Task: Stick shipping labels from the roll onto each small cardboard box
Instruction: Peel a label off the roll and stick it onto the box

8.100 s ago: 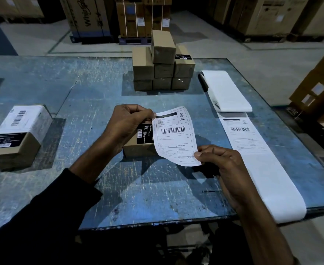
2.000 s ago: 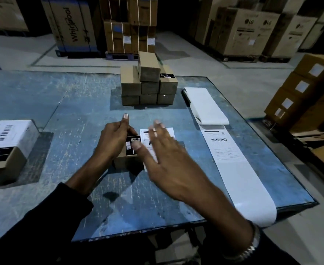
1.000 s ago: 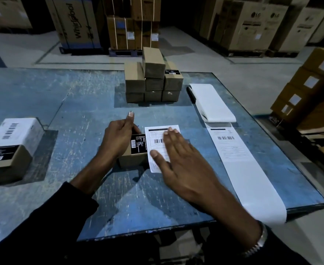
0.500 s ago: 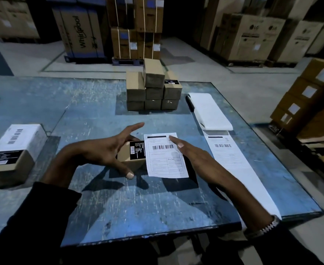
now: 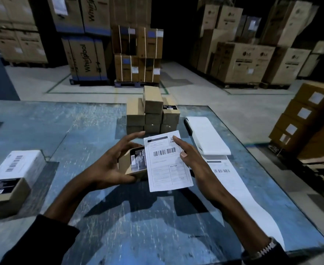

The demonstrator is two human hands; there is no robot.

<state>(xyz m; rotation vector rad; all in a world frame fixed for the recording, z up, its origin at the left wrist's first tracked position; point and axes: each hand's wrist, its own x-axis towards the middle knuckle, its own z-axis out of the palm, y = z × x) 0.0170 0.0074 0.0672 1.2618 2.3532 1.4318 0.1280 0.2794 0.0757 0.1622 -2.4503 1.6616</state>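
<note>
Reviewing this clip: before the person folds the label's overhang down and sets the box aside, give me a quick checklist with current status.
1. Small box held by left hand: ok.
2. Label on the box top: ok.
3. Label flush with the box: not ok, it overhangs at the near end.
4. Right hand on the label: ok, fingers at its right edge.
5. Label free of creases or bubbles: cannot tell.
6. Next label on the strip: ok.

I see the small box (image 5: 133, 165) is up off the table (image 5: 92, 134) now, cupped in the left hand (image 5: 111, 165). The right hand (image 5: 192, 159) has stopped pressing flat, and its fingers steady the label (image 5: 166, 161), already stuck on top.
</note>
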